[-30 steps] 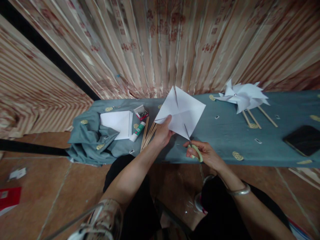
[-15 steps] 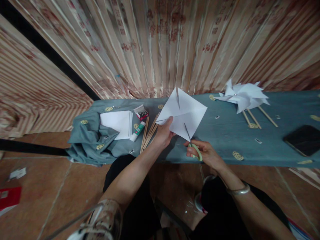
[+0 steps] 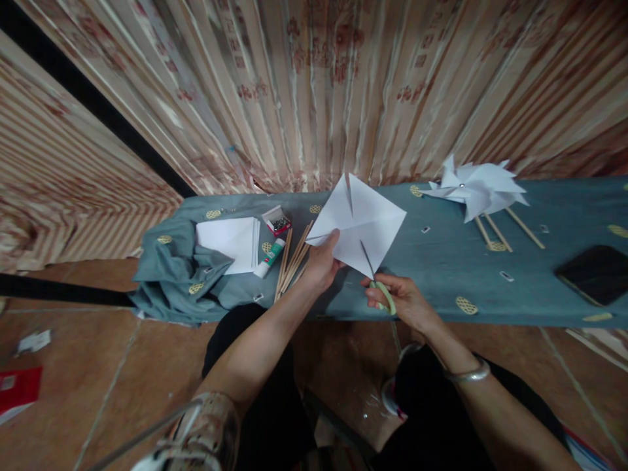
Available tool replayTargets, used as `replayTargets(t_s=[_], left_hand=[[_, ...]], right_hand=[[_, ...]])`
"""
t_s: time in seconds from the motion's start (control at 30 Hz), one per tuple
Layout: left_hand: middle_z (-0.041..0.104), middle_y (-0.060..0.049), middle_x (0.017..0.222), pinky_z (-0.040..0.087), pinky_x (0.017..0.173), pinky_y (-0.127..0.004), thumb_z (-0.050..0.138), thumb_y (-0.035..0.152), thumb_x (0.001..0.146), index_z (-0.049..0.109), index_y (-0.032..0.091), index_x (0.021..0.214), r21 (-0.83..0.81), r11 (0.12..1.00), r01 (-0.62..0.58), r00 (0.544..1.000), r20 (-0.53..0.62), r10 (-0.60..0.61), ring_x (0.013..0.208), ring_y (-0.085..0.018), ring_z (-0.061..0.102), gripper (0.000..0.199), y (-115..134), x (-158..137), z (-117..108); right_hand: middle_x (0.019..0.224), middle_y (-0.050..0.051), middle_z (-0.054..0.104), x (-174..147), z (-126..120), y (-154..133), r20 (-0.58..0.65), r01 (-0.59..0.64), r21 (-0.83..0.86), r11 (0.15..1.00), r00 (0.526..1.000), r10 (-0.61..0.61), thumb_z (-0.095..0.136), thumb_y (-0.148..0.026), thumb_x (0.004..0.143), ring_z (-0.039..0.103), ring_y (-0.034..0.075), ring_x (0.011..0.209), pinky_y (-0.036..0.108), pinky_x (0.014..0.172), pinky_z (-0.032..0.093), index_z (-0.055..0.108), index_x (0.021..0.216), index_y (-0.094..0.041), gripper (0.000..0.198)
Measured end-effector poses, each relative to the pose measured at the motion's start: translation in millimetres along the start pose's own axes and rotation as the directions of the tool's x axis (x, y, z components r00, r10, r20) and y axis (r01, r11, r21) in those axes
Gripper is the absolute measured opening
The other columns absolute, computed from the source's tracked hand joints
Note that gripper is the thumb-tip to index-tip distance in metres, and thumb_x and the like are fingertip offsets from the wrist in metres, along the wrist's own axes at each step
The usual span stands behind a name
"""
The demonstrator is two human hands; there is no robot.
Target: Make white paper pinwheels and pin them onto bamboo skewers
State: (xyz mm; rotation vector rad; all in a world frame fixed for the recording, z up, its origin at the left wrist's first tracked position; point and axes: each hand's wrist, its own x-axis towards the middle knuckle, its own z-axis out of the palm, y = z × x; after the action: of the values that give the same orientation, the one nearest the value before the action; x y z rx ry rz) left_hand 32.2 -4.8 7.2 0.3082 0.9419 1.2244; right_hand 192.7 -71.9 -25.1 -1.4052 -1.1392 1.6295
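Behind your white sheet (image 3: 377, 216) hangs the patterned curtain (image 3: 314, 85), and beneath it runs the cloth-covered table (image 3: 426, 288). Since a second ago, the sheet has slid a touch right and down; the scissors (image 3: 383, 294) sit at its lower corner much as they did, so the cutting there looks hardly further on. Well to the sheet's right lie paper pinwheels (image 3: 483, 186), with a dark flat thing (image 3: 596, 275) farther right; well to its left is a paper stack (image 3: 228, 239). Your left hand (image 3: 324, 261) pinches the sheet's lower-left edge; your right hand (image 3: 400, 294), just below its lower corner, grips the scissors' handles. Wooden sticks (image 3: 292, 265) lie just left of the sheet, partly behind your left hand, which would hamper reaching them. Left of the sheet, beyond the sticks, are a glue stick (image 3: 269, 258) and a small box (image 3: 277, 221).
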Motion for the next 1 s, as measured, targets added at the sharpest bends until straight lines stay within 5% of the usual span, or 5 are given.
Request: replayTargets(t_s=[0.37,0.67,1.0], left_hand=[[0.073,-0.005,0.087,0.050,0.054,-0.019,0.068,0.019,0.085,0.066,0.013,0.110,0.032,0.999,-0.031,0.999,0.023,0.031,0.066,-0.013,0.064,0.026,-7.2,0.7,-2.5],[0.074,-0.009,0.100,0.058,0.073,-0.029,0.071,0.019,0.082,0.064,0.014,0.117,0.069,0.997,-0.034,0.999,-0.012,0.035,0.078,-0.016,0.069,0.036,-6.6,-0.4,-1.9],[0.074,-0.007,0.097,0.059,0.075,-0.030,0.076,0.020,0.079,0.066,0.016,0.116,0.069,0.996,-0.060,0.998,-0.010,0.061,0.077,-0.016,0.068,0.039,-8.4,1.0,-2.6]], right_hand=[[0.062,0.001,0.067,-1.0,-0.9,-4.7,0.015,0.050,-0.091,0.995,0.999,-0.049,0.079,-0.068,0.060,0.057,0.012,0.055,0.025,0.052,0.046,0.071,0.085,-0.018,0.057],[0.063,0.002,0.068,-7.1,0.9,-14.5,0.085,0.054,-0.046,0.997,0.995,-0.050,0.073,-0.073,0.065,0.056,0.013,0.055,0.026,0.054,0.045,0.069,0.089,-0.017,0.061],[0.067,0.004,0.069,-7.0,2.0,-13.6,0.076,0.075,-0.069,0.995,0.995,-0.070,0.071,-0.073,0.069,0.057,0.013,0.058,0.026,0.055,0.045,0.064,0.082,-0.019,0.056]])
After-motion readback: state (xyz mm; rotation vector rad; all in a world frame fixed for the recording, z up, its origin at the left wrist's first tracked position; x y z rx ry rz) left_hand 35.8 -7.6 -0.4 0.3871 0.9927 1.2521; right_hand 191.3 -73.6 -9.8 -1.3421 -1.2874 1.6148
